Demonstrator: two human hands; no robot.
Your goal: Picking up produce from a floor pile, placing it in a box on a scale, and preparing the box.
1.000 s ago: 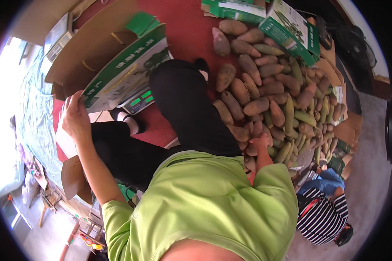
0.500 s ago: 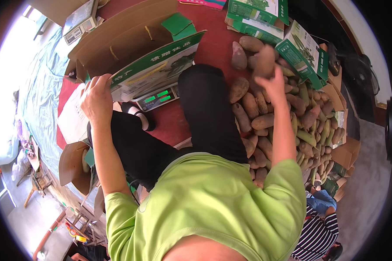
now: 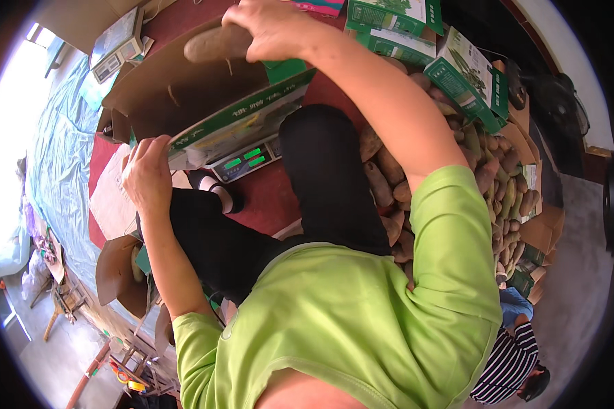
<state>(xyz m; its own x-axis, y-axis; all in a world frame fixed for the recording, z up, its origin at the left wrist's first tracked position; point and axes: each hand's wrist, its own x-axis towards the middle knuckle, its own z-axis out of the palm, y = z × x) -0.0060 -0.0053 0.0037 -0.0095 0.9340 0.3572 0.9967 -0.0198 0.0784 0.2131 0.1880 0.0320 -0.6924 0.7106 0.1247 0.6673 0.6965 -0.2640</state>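
My right hand (image 3: 269,28) is closed round a large brown sweet potato (image 3: 215,44), holding it over the open cardboard box (image 3: 239,123). The box has a green and white printed side, and its bottom is hidden. My left hand (image 3: 147,174) grips the near left corner of the box, fingers bent over the edge. Under the box stands a digital scale (image 3: 245,161) with lit green displays. To my right lies a pile of similar brown sweet potatoes (image 3: 391,165), mixed with long greenish ones (image 3: 509,198); my right arm hides part of it.
Green and white cartons (image 3: 460,75) stand beyond the pile. A second scale (image 3: 116,44) sits at the far left, near pale blue plastic sheeting (image 3: 61,143). An opened brown carton (image 3: 123,273) is by my left leg. A person in a striped shirt (image 3: 508,365) is at the lower right.
My right hand has carried the sweet potato from the pile up and left to above the box. My left hand has stayed on the box edge.
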